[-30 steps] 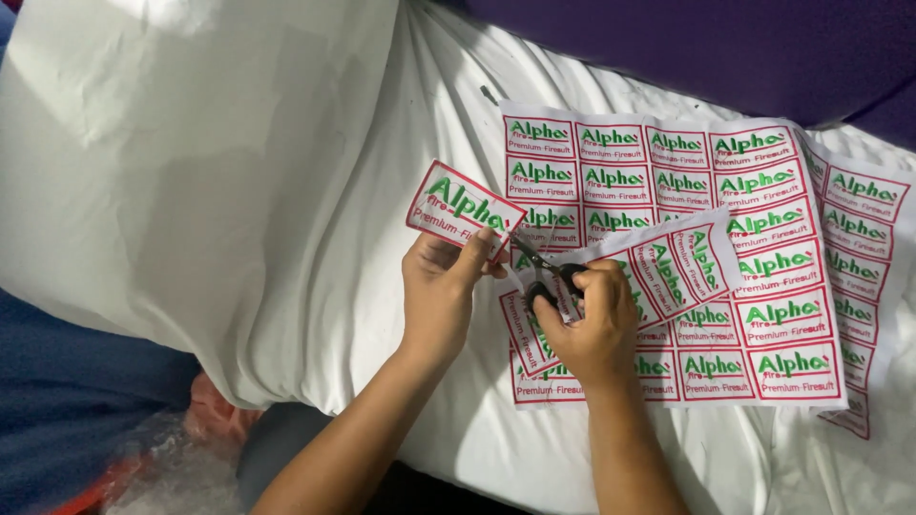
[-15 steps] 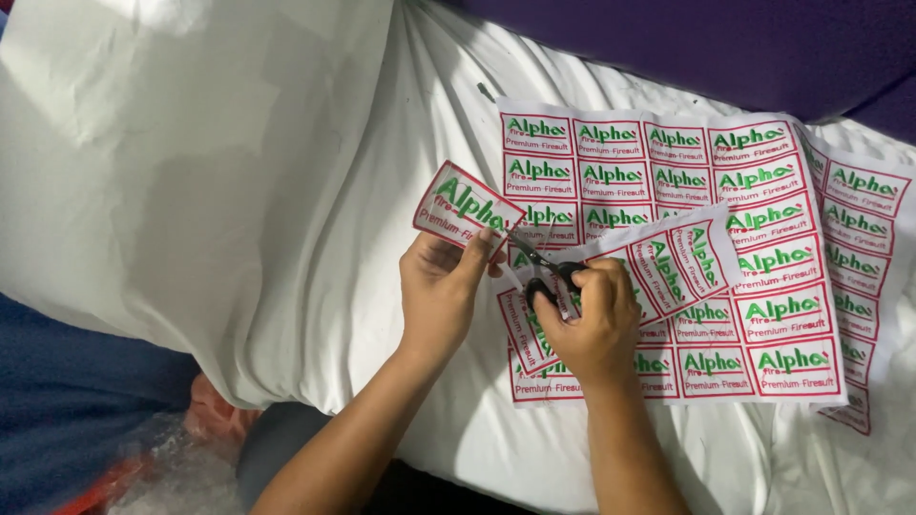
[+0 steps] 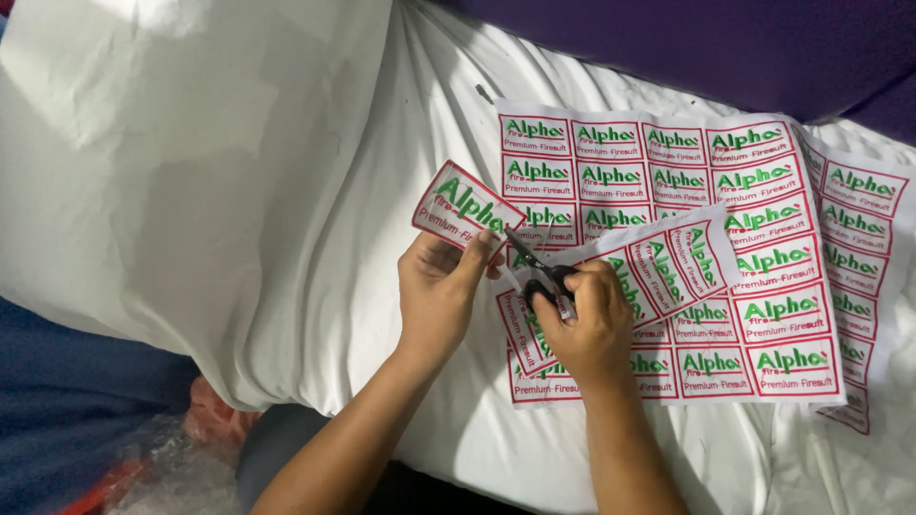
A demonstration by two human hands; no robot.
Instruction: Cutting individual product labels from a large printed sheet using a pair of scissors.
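A single cut-out label, a rectangle with rounded corners, white with a red border and green lettering, is pinched at its lower right edge between the thumb and fingers of the left hand. It tilts, its long axis running from upper left down to lower right, and it sits over the white sheet just left of the printed sheets.

The right hand is closed around the dark handles of a pair of scissors; the blades point up and left toward the held label, their tips just beside its lower edge. Under this hand lies a loose strip of labels, tilted, with about four labels showing, rising toward the upper right.

Beneath lies a large printed sheet of the same labels in rows, four across at the top, flat on the white sheet. A second printed sheet overlaps at the right edge. A purple cloth runs along the top. At lower left are a blue fabric and crinkled clear plastic.
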